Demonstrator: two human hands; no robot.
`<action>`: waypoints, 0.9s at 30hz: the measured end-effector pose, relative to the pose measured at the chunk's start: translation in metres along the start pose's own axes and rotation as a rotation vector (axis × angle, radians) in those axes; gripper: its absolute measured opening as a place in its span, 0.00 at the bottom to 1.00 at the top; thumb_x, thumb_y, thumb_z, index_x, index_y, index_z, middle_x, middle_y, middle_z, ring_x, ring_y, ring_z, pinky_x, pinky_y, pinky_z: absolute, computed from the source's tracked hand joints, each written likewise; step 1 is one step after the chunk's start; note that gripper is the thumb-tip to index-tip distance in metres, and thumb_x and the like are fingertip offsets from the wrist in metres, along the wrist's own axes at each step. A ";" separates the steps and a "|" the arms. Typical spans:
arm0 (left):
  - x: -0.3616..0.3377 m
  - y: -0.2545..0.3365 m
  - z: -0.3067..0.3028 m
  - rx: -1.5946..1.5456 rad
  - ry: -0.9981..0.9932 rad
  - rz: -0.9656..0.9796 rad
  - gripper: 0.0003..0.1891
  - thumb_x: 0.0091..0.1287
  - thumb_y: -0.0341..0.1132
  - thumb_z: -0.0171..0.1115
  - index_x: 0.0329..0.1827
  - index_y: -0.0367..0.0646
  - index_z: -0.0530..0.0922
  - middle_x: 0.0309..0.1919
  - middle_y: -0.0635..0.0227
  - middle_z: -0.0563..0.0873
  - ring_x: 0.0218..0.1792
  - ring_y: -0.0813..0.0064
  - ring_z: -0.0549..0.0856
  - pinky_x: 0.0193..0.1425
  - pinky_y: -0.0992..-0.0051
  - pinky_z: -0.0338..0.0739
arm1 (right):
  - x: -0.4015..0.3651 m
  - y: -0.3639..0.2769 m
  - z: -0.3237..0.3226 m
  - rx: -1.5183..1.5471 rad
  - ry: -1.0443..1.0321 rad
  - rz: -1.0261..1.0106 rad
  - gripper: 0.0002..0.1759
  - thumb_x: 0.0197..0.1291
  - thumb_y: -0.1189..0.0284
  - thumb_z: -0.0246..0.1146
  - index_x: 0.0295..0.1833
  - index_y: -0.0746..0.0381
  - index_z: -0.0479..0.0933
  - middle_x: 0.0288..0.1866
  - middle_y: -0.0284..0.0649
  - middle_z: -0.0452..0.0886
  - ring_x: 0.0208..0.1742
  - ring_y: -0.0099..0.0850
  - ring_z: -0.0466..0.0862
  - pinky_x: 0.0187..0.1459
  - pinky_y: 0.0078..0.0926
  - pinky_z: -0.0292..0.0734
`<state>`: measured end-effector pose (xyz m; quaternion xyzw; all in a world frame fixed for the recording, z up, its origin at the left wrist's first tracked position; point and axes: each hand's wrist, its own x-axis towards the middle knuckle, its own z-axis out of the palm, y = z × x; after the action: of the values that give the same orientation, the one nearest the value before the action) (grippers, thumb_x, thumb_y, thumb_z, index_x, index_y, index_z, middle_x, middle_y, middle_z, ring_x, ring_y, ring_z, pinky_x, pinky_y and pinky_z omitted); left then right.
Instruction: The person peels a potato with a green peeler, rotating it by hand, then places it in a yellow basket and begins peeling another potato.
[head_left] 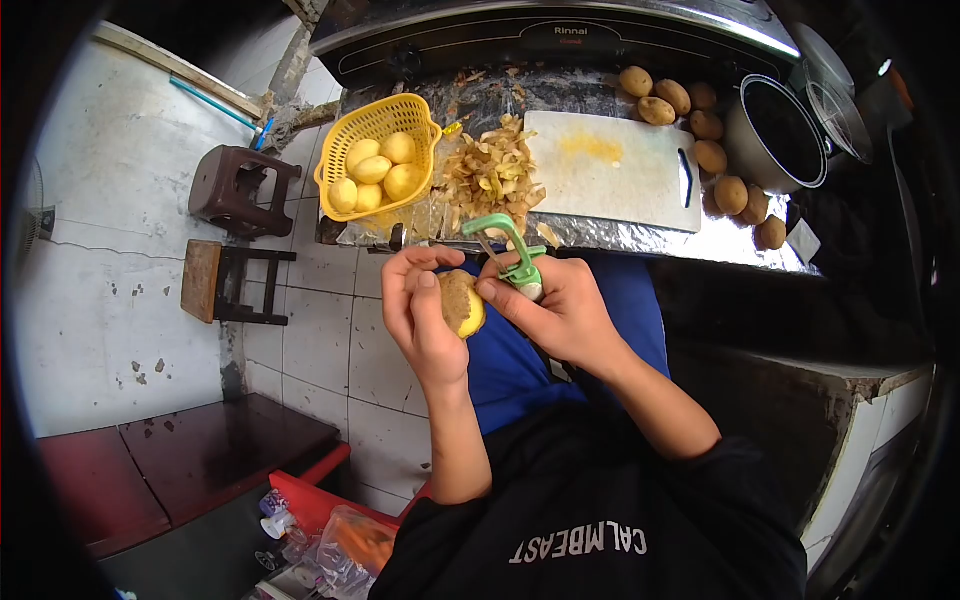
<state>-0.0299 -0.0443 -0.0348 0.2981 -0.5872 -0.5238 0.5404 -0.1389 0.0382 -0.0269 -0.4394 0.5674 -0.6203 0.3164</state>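
Observation:
A partly peeled potato [461,304] sits in my left hand [428,312], fingers curled round its far side. Brown skin covers its upper part and yellow flesh shows low on its right. My right hand [557,308] grips a green peeler [522,262] by its handle, its blade end raised above the potato and apart from it. My right thumb reaches to the potato's edge. Just beyond my hands lies a heap of potato peelings [491,170]. Several peeled potatoes [371,170] rest in a yellow plastic basket [333,150] at the counter's left end.
A white cutting board [630,190] with a yellow stain lies right of the peelings. Several unpeeled potatoes [710,156] line its right side, beside a metal pot [775,135]. A stove [570,50] stands behind. Two stools [205,280] are on the floor at left.

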 end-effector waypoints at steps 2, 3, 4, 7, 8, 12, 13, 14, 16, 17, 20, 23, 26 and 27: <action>0.002 -0.001 -0.004 -0.051 0.005 -0.149 0.16 0.72 0.39 0.45 0.46 0.34 0.74 0.33 0.56 0.84 0.31 0.71 0.83 0.31 0.75 0.77 | 0.004 -0.004 0.000 0.222 -0.043 0.130 0.09 0.64 0.70 0.65 0.40 0.66 0.79 0.20 0.33 0.75 0.19 0.19 0.72 0.22 0.21 0.66; 0.002 -0.001 -0.005 -0.102 0.013 -0.299 0.17 0.73 0.41 0.45 0.44 0.35 0.75 0.33 0.57 0.84 0.30 0.72 0.82 0.27 0.75 0.76 | 0.007 -0.005 0.000 0.444 -0.089 0.260 0.08 0.66 0.70 0.63 0.42 0.65 0.78 0.19 0.28 0.70 0.19 0.14 0.66 0.20 0.16 0.59; 0.002 -0.001 -0.005 -0.101 0.013 -0.298 0.17 0.73 0.41 0.45 0.44 0.35 0.75 0.33 0.57 0.84 0.30 0.72 0.82 0.27 0.75 0.76 | 0.009 0.001 -0.002 0.501 -0.128 0.306 0.12 0.68 0.67 0.62 0.36 0.64 0.81 0.23 0.31 0.78 0.17 0.17 0.70 0.19 0.18 0.62; 0.002 -0.001 -0.005 -0.219 -0.047 -0.570 0.21 0.74 0.47 0.45 0.43 0.35 0.77 0.32 0.59 0.84 0.24 0.73 0.81 0.20 0.76 0.71 | 0.013 0.001 -0.003 0.721 -0.153 0.462 0.12 0.68 0.67 0.63 0.34 0.62 0.78 0.19 0.30 0.73 0.15 0.14 0.63 0.17 0.16 0.54; 0.001 -0.005 -0.004 -0.264 -0.050 -0.573 0.21 0.74 0.48 0.45 0.44 0.36 0.77 0.31 0.60 0.83 0.24 0.72 0.80 0.19 0.76 0.70 | 0.015 0.004 -0.005 0.721 -0.155 0.464 0.12 0.68 0.67 0.63 0.34 0.62 0.78 0.19 0.30 0.73 0.15 0.14 0.63 0.17 0.16 0.54; 0.003 -0.011 -0.011 -0.449 -0.141 -0.668 0.20 0.73 0.45 0.47 0.45 0.34 0.76 0.32 0.59 0.81 0.26 0.70 0.79 0.22 0.78 0.70 | 0.036 0.011 -0.014 0.632 -0.064 0.435 0.13 0.67 0.66 0.63 0.30 0.60 0.74 0.16 0.25 0.66 0.15 0.12 0.61 0.16 0.16 0.51; 0.004 -0.012 -0.011 -0.449 -0.137 -0.669 0.20 0.73 0.45 0.47 0.45 0.34 0.76 0.32 0.59 0.81 0.26 0.70 0.79 0.22 0.78 0.70 | 0.047 0.012 -0.016 0.544 -0.002 0.430 0.12 0.66 0.66 0.63 0.31 0.60 0.75 0.16 0.24 0.66 0.15 0.12 0.61 0.16 0.16 0.51; 0.007 -0.013 -0.012 -0.500 -0.128 -0.690 0.19 0.73 0.44 0.47 0.46 0.34 0.76 0.33 0.58 0.81 0.27 0.69 0.79 0.22 0.78 0.70 | 0.061 0.012 -0.020 0.299 0.029 0.404 0.11 0.62 0.67 0.65 0.36 0.65 0.79 0.17 0.32 0.74 0.14 0.21 0.70 0.18 0.21 0.62; 0.012 -0.015 -0.013 -0.612 -0.126 -0.740 0.19 0.73 0.43 0.46 0.47 0.33 0.75 0.34 0.56 0.81 0.29 0.67 0.80 0.22 0.77 0.71 | 0.088 0.026 -0.025 -0.031 0.044 0.292 0.13 0.61 0.67 0.66 0.42 0.66 0.79 0.21 0.36 0.78 0.20 0.23 0.75 0.24 0.24 0.68; 0.013 -0.016 -0.013 -0.615 -0.126 -0.737 0.19 0.73 0.43 0.46 0.47 0.33 0.75 0.34 0.56 0.81 0.29 0.67 0.80 0.22 0.77 0.71 | 0.100 0.033 -0.028 -0.358 0.056 0.173 0.16 0.59 0.67 0.67 0.48 0.68 0.80 0.26 0.39 0.82 0.25 0.26 0.80 0.29 0.26 0.74; 0.017 -0.019 -0.014 -0.657 -0.127 -0.733 0.19 0.73 0.43 0.46 0.48 0.33 0.75 0.35 0.57 0.81 0.29 0.66 0.80 0.23 0.76 0.72 | 0.126 0.045 -0.036 -0.565 -0.008 0.170 0.23 0.53 0.68 0.69 0.55 0.66 0.79 0.34 0.49 0.86 0.39 0.37 0.87 0.43 0.34 0.78; 0.017 -0.021 -0.011 -0.663 -0.086 -0.748 0.19 0.73 0.43 0.46 0.49 0.34 0.75 0.37 0.57 0.81 0.31 0.65 0.81 0.24 0.76 0.73 | 0.133 0.054 -0.037 -0.653 0.108 0.036 0.25 0.50 0.68 0.70 0.55 0.67 0.79 0.36 0.54 0.85 0.42 0.43 0.87 0.44 0.37 0.78; 0.018 -0.015 -0.006 -0.579 0.012 -0.743 0.19 0.74 0.44 0.46 0.51 0.34 0.75 0.37 0.58 0.80 0.26 0.67 0.80 0.18 0.79 0.69 | 0.124 0.042 -0.033 -0.641 0.139 -0.084 0.22 0.58 0.64 0.67 0.51 0.69 0.76 0.31 0.55 0.82 0.36 0.51 0.85 0.40 0.42 0.78; 0.017 -0.013 -0.007 -0.483 0.005 -0.690 0.20 0.74 0.44 0.45 0.50 0.34 0.75 0.35 0.60 0.79 0.21 0.70 0.77 0.16 0.80 0.65 | 0.118 0.038 -0.030 -0.645 0.194 -0.237 0.18 0.61 0.64 0.64 0.43 0.70 0.75 0.26 0.56 0.81 0.33 0.56 0.83 0.36 0.48 0.77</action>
<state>-0.0306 -0.0658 -0.0422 0.3432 -0.3119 -0.7959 0.3892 -0.2193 -0.0601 -0.0415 -0.5188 0.7065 -0.4803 0.0318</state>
